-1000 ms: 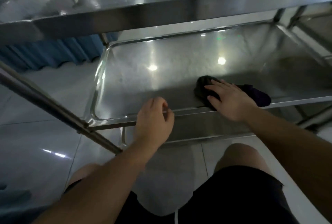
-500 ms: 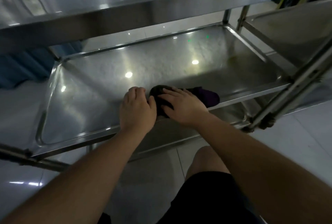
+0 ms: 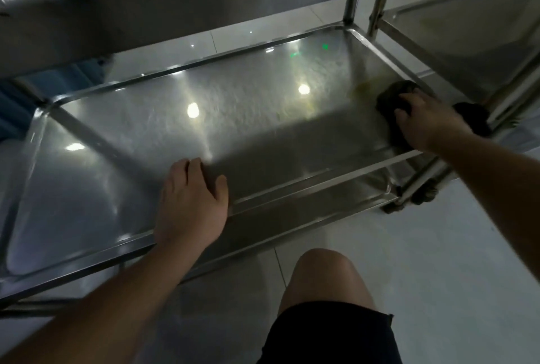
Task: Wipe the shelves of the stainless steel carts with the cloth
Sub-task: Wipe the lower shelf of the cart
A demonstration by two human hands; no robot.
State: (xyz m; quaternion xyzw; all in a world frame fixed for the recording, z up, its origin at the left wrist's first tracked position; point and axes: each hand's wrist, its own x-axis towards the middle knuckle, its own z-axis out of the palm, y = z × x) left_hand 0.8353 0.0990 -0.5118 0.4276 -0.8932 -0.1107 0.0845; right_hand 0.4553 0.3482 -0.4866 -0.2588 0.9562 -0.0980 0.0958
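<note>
Dark, crumpled cloth (image 3: 393,94) is lying at the right end of the middle stainless steel shelf (image 3: 233,118), and I am pressing it down under my right hand (image 3: 425,121), fingers spread flat. I am bracing my left hand (image 3: 191,203), fingers relaxed, on the shelf's front rim (image 3: 87,258); judging by yellowish smears beside the cloth, I am partway through, with the neighbouring steel cart (image 3: 467,22) seemingly waiting.

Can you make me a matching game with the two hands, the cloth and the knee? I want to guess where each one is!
Things:
1. left hand
2. right hand
3. cloth
4. knee

Places:
A. under a hand, at the right end of the shelf
B. pressing on the cloth
C. above the floor, in front of the cart
D. resting on the front rim of the shelf

Pairs: 1-D, 2-B, 3-A, 4-C
</note>
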